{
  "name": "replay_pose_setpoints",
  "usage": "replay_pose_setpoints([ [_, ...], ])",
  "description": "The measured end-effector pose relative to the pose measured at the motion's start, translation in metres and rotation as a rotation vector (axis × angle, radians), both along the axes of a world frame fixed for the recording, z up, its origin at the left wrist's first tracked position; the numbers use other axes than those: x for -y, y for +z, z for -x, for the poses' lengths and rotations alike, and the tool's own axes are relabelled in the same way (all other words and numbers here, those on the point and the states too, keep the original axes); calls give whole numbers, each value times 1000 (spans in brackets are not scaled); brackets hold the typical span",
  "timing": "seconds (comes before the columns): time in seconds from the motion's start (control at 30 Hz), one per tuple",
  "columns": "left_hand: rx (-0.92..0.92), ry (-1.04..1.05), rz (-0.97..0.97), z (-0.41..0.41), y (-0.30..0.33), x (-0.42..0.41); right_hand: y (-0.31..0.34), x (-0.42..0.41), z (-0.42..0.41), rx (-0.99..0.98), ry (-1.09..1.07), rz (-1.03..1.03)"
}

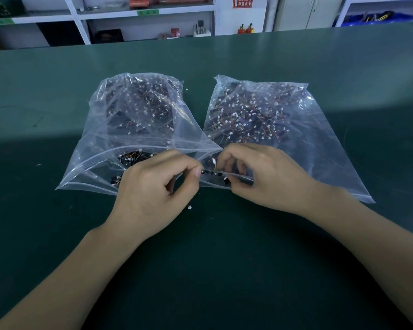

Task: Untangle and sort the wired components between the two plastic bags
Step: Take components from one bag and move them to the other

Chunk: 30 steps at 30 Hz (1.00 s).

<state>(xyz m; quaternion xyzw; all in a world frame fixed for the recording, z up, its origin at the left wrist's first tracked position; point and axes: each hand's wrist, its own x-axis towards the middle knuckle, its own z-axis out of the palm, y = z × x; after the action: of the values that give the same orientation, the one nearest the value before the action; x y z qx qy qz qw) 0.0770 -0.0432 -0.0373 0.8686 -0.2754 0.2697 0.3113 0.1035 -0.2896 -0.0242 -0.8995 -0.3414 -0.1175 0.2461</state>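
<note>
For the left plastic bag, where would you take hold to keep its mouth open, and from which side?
Probably the near lip of the left plastic bag, left of the left hand, coming from the person's side. The mouth faces the person and the zip edge lies flat and free there, while the wired components are mostly heaped at the far end.

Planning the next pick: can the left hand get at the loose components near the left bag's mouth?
Probably yes: the left hand is beside those components, and the left bag looks unsealed there.
</note>
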Motion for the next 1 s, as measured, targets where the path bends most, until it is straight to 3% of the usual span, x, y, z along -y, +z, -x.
replay_pose_setpoints([
  [0.37, 72, 46, -73, -2, -3, 2, -2, 0, -1, 68, -19, -117],
  [0.53, 174, 138, -224, -2, -3, 10, -3, 0, -1, 74, -19, -114],
  [0.73, 160, 107, -384, -4, -5, 13, -3, -1, 0, 70, -8, -98],
  [0.9, 39, 51, -168, 0, 1, 8, -3, -1, 1, 44, -21, -81],
  [1.0, 1, 32, -254, -2, 11, -8, -5, -2, 2, 35, -25, -44],
])
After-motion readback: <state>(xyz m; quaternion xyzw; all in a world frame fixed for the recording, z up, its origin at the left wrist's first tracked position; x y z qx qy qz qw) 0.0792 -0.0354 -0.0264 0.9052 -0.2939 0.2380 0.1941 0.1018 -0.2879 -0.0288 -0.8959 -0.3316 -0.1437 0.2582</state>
